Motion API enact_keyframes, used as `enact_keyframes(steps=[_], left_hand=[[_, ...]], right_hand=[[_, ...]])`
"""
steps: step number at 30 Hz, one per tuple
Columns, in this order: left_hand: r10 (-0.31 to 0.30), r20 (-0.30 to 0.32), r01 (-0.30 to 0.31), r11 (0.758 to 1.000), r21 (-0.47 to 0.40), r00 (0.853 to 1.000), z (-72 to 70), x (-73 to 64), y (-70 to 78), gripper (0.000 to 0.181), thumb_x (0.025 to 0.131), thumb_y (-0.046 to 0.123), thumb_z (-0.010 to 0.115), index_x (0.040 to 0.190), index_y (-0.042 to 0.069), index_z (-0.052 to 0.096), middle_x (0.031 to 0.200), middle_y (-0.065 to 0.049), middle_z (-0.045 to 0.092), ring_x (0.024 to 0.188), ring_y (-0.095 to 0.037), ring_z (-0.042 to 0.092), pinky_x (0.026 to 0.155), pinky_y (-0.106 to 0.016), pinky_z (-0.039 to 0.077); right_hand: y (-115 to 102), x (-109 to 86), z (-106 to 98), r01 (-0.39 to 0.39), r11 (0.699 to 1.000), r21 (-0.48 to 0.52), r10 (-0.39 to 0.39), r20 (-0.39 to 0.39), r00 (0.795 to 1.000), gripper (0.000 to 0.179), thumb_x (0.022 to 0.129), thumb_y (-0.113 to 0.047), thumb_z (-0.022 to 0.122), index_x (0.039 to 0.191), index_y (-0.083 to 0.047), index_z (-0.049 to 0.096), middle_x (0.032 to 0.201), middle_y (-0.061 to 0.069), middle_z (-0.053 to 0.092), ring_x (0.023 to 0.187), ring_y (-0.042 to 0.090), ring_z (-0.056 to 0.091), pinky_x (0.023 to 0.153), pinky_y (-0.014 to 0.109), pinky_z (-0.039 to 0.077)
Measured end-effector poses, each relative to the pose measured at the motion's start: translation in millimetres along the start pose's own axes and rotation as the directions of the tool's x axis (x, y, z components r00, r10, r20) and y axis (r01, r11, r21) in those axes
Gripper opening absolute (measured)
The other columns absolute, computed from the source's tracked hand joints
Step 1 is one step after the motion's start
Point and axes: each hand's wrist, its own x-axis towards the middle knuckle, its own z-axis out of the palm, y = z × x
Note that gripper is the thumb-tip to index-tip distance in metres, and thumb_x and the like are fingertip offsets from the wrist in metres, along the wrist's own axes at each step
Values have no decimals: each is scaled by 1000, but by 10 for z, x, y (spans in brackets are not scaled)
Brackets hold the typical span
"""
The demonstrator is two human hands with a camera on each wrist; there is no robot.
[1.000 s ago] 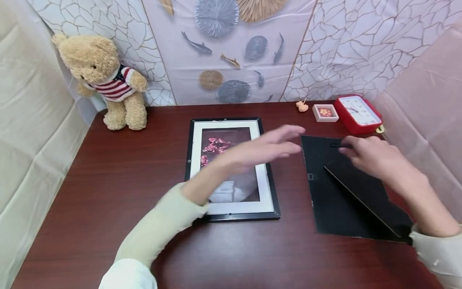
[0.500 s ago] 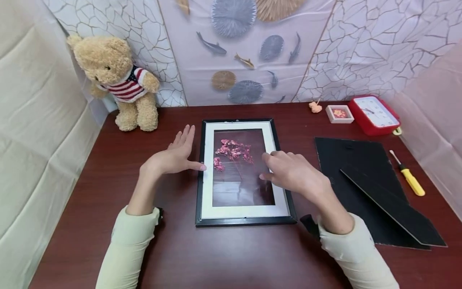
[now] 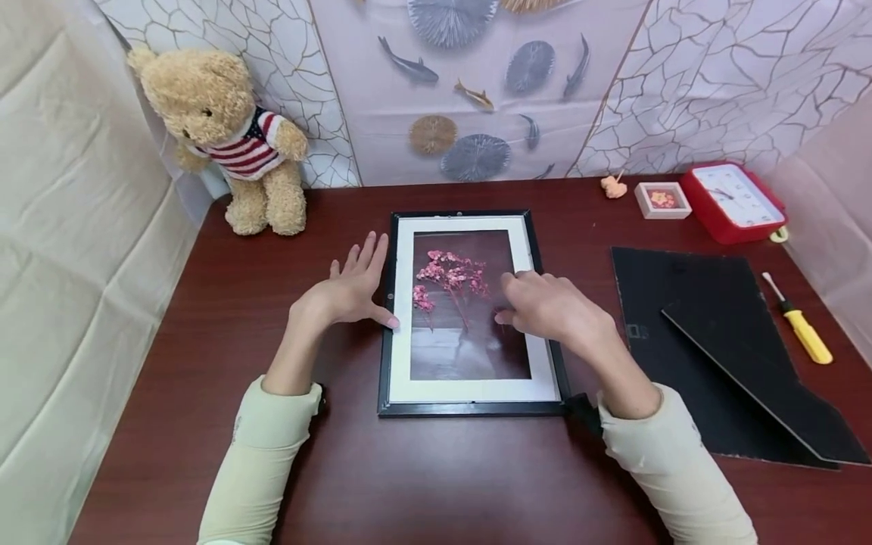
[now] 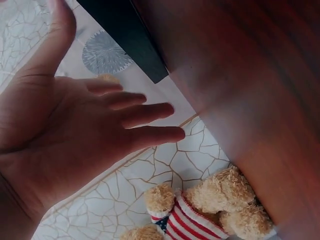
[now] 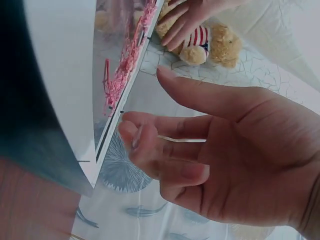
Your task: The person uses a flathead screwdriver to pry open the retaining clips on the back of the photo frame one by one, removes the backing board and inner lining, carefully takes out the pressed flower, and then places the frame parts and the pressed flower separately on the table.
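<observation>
A black-edged picture frame (image 3: 470, 409) with a white mat (image 3: 470, 390) lies on the table, pink dried flowers (image 3: 453, 272) inside it. My left hand (image 3: 344, 291) is at its left side, fingers spread, the thumb tip over the left edge of the mat. In the left wrist view, that palm (image 4: 75, 115) holds nothing. My right hand (image 3: 555, 306) is over the right part of the picture. From the right wrist view, its fingers (image 5: 150, 142) are loosely bent with the thumb apart, and nothing is between them. Whether it touches the surface I cannot tell.
Black backing board (image 3: 654, 295) with a stand flap (image 3: 763, 378) lies to the right, a yellow-handled screwdriver (image 3: 807, 333) beside it. A red clock (image 3: 739, 200), small framed box (image 3: 662, 200) and little orange ornament (image 3: 613, 187) stand at back right. A teddy bear (image 3: 225, 140) sits back left.
My left hand has swung from across the picture to the frame's left side. My right hand has moved left from the backing board to over the picture; the screwdriver now shows.
</observation>
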Motion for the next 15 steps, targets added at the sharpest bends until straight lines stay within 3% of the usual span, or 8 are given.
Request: enact_keyframes(steps=[6, 8, 11, 13, 15], left_hand=[[-22, 24, 22, 999, 36, 999, 96, 211, -172, 146, 87, 43, 93, 175, 19, -20, 182, -13, -25, 170, -47, -5, 132, -72, -6], [-25, 31, 23, 999, 45, 999, 120, 243, -219, 146, 86, 47, 93, 175, 21, -20, 183, -13, -23, 170, -46, -2, 132, -73, -7], [-29, 44, 27, 998, 62, 999, 111, 237, -247, 144, 87, 51, 91, 175, 21, -18, 183, -14, -21, 170, -47, 2, 132, -73, -6], [-27, 58, 23, 998, 64, 998, 77, 189, -211, 140, 90, 52, 89, 176, 18, -16, 184, -16, -18, 170, -47, 4, 132, -73, -5], [-28, 68, 24, 998, 63, 997, 37, 124, -145, 134, 94, 50, 86, 176, 14, -14, 184, -19, -15, 170, -48, 4, 131, -74, -4]], right_hand=[[-19, 164, -13, 2, 999, -45, 3, 104, 995, 23, 109, -21, 71, 112, 1, 67, 91, 11, 66, 74, 22, 59, 66, 37, 50], [-26, 232, 33, -3, 998, -59, 10, 117, 993, 25, 110, -20, 68, 119, 4, 70, 108, 19, 72, 77, 24, 63, 69, 38, 53], [-1, 339, 138, -7, 997, -73, 15, 99, 995, 27, 110, -16, 66, 124, 6, 70, 122, 25, 72, 81, 28, 67, 72, 42, 57], [90, 421, 270, -3, 996, -87, 8, 54, 998, 22, 107, -11, 65, 120, 6, 69, 119, 25, 72, 80, 29, 67, 68, 45, 57], [207, 508, 410, 15, 994, -109, -16, -3, 1000, 12, 102, -5, 65, 110, 4, 67, 102, 20, 71, 74, 29, 65, 62, 46, 55]])
